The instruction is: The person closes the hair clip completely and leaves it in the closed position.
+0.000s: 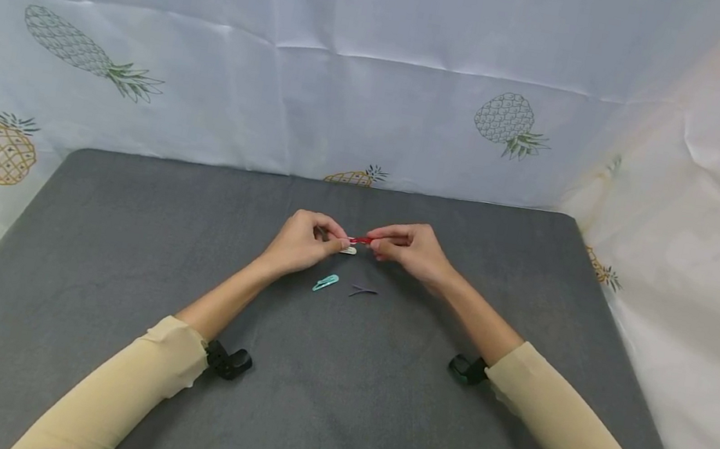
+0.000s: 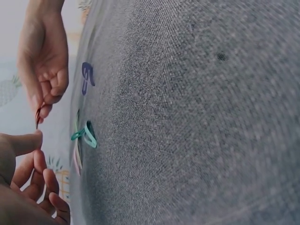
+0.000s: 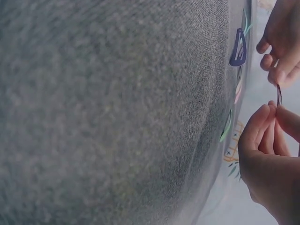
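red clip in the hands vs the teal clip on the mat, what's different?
Colour: the small red snap hair clip is red; the small teal snap hair clip is teal.
Support: the red one is held above the grey felt mat, its ends pinched by the left hand and right hand; the teal one lies flat on the mat, untouched.
Position: the teal one sits nearer the person.
Shared: both look like small, slim hair clips.
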### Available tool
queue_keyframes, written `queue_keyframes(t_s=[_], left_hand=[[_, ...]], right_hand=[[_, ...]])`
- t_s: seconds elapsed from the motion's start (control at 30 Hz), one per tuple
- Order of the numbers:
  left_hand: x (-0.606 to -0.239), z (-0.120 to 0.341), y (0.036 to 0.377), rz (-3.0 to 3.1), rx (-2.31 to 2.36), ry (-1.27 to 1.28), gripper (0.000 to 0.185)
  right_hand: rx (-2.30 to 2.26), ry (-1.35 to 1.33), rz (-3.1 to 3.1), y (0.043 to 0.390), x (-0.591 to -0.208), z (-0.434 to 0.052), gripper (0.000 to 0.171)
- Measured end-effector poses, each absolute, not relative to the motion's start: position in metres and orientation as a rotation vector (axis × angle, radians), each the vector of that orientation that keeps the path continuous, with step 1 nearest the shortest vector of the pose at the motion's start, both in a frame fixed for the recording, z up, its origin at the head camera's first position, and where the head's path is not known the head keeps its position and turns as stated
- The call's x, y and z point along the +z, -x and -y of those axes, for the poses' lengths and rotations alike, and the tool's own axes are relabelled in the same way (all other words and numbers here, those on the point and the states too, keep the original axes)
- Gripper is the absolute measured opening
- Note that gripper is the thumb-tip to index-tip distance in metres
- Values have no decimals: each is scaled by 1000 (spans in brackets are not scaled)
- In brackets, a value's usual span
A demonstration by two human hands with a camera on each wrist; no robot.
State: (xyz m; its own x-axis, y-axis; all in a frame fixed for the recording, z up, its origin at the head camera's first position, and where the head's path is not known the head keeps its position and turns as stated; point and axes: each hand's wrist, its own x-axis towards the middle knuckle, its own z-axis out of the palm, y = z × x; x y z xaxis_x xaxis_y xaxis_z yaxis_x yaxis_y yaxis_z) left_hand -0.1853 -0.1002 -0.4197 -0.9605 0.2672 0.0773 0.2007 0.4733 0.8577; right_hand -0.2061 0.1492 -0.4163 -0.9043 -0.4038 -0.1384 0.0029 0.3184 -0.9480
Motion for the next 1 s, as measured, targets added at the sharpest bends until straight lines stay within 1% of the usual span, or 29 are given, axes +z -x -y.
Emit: queue_keyframes(t_s=[0.47, 1.0], left_hand=[[-423, 93, 188, -2656, 1461, -436, 12], [-422, 79, 191, -2754, 1256, -414, 9]], right_hand=[[-1490, 386, -2337, 205, -420, -159, 26], [-1393, 323, -2419, 206, -421, -164, 23]])
